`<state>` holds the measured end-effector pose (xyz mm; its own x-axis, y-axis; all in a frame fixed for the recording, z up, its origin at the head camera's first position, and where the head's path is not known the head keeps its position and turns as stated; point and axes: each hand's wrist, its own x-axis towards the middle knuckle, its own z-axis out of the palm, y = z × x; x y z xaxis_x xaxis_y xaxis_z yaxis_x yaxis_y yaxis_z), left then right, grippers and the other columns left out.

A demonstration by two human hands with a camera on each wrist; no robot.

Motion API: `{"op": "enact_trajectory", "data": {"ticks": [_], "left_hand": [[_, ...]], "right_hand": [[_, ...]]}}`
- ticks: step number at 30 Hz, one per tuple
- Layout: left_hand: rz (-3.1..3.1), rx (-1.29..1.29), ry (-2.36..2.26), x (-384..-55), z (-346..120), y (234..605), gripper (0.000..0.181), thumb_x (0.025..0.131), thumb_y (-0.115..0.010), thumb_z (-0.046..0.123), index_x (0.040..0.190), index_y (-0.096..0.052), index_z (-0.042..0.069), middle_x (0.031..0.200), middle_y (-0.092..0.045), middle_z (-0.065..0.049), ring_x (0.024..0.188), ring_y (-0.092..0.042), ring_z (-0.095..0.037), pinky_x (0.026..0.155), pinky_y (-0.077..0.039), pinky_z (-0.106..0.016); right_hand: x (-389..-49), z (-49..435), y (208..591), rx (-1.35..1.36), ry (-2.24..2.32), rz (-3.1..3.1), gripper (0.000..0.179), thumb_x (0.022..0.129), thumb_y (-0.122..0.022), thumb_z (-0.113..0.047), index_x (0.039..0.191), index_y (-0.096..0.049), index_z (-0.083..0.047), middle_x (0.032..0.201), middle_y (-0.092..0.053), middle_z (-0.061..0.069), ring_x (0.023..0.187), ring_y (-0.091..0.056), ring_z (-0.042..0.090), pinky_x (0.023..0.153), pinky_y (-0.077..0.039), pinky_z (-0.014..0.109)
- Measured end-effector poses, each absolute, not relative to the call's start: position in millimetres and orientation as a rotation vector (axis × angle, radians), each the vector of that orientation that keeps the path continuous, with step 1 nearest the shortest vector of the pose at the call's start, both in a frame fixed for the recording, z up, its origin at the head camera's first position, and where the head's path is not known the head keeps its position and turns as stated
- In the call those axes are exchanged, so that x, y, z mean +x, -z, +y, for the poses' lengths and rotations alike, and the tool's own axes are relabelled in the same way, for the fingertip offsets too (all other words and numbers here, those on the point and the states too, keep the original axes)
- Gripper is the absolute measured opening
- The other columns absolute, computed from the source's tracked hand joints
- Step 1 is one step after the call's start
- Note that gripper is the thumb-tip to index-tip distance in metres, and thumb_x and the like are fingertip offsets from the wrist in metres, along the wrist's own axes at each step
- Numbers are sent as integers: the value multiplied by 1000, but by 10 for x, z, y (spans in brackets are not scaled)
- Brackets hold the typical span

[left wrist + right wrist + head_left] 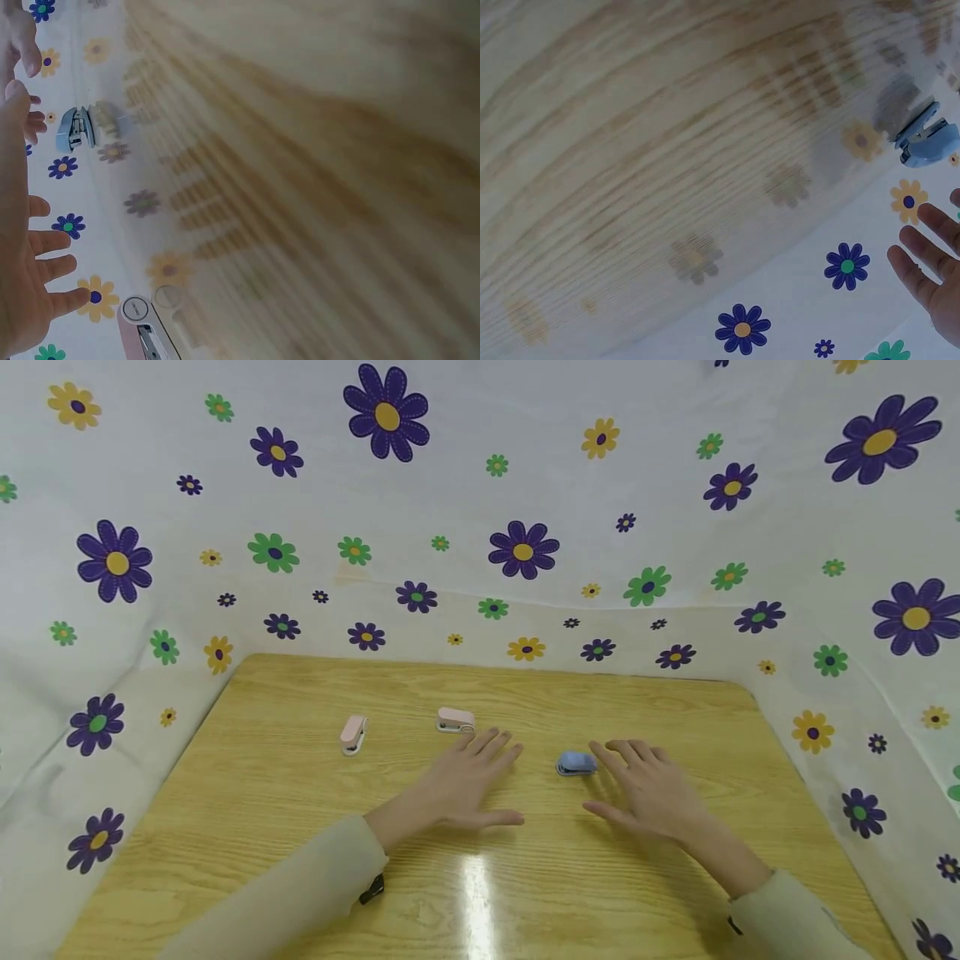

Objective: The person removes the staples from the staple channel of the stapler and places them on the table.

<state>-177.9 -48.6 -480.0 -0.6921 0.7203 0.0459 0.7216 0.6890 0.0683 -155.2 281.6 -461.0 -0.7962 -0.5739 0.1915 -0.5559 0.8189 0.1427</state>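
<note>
Three small staplers rest on the wooden table. A blue stapler [576, 764] sits right of centre, with the fingertips of my right hand [651, 789] close at its right end. My left hand [467, 785] hovers palm down with its fingers spread, its fingertips near a pink stapler [455, 720]. Farther left, another pink stapler [354, 735] lies at an angle. Neither hand holds anything. The left wrist view shows the blue stapler [76, 129] beyond the left hand and part of a pink one [146, 330] below. In the right wrist view, the blue stapler [930, 135] appears above the fingers.
The glossy wooden table [262, 827] reflects a bright light near its front. A white cloth with printed flowers [450, 502] hangs behind the table and along both sides. A black piece [372, 889] shows at the left sleeve's cuff.
</note>
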Motion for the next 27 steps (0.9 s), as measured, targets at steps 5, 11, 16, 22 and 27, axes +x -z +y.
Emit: {"op": "enact_trajectory", "data": {"ticks": [5,11,16,22,27], "left_hand": [[-2911,-1283,91,-1929,-315,4829,92,100,-33,81,167,-29,17,172,-36,-11,160,-34,-31,129,-35,-49],[-2920,-1350,3,-2038,-113,4841,85,105,-27,76,166,-32,18,168,-42,-8,157,-40,-28,127,-38,-45],[-2890,-1391,-85,-2104,48,4910,81,106,-26,73,165,-34,17,163,-47,-6,153,-45,-24,123,-43,-43],[-2833,-1413,-173,-2152,169,4990,76,108,-28,70,162,-39,17,156,-52,-5,147,-50,-21,118,-47,-41],[-2795,-1398,-226,-2146,178,4978,71,108,-30,69,157,-44,20,150,-55,-4,142,-54,-20,114,-49,-39]], "right_hand": [[-1621,2760,4649,887,174,-2776,75,93,-70,-64,147,-59,-12,127,-67,14,112,-67,34,88,-61,51],[-1683,2677,4694,915,242,-2763,61,97,-71,-55,140,-61,-13,112,-67,9,99,-66,28,78,-61,45],[-1704,2625,4721,923,254,-2743,55,98,-71,-53,136,-63,-14,106,-65,7,93,-65,25,75,-60,41],[-1721,2587,4742,932,260,-2719,49,99,-71,-49,132,-66,-13,103,-65,6,91,-66,24,73,-60,39],[-1729,2556,4748,941,247,-2696,46,99,-72,-47,130,-67,-13,102,-66,6,87,-66,23,68,-60,37]]}}
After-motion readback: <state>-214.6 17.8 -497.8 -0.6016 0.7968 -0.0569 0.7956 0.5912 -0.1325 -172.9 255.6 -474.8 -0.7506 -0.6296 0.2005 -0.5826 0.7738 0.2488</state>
